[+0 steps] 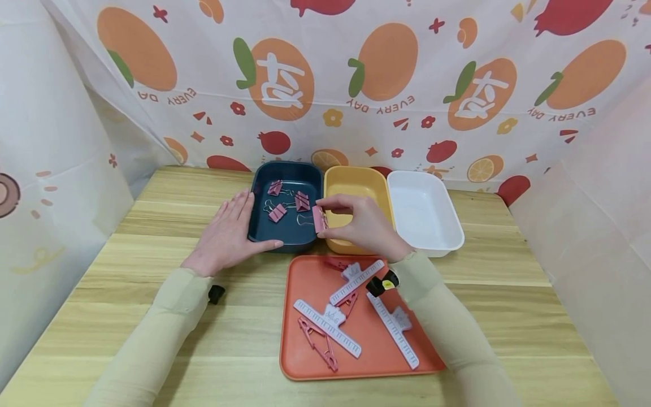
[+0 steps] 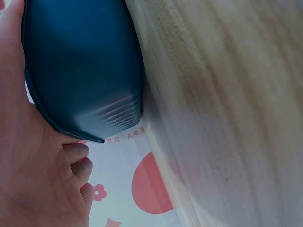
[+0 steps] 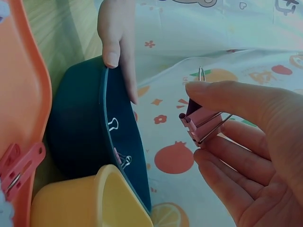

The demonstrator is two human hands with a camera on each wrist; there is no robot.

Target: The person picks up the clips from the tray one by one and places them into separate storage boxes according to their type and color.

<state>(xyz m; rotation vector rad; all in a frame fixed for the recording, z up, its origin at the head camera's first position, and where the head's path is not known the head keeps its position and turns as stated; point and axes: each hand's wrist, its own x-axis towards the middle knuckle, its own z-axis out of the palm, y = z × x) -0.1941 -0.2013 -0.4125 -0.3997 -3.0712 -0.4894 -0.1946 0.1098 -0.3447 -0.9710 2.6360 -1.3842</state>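
Note:
Between thumb and fingers, my right hand (image 1: pixel 363 223) pinches a pink binder clip (image 1: pixel 319 219) over the edge where the dark blue bin (image 1: pixel 287 247) meets the yellow bin (image 1: pixel 351 249). The right wrist view shows this binder clip (image 3: pixel 203 125) with its wire handles spread. My left hand (image 1: pixel 226 232) rests along the left side of the dark blue bin, fingers straight, thumb at the front rim. Inside that bin lie several pink binder clips, one of them a binder clip (image 1: pixel 277 212) near the middle.
A white bin (image 1: pixel 452 240) stands at the right of the row. In front, an orange tray (image 1: pixel 310 277) holds white ruler clips (image 1: pixel 391 330) and pink clothespin-like clips (image 1: pixel 317 345). A patterned cloth (image 1: pixel 330 113) hangs behind the wooden table (image 1: pixel 127 316).

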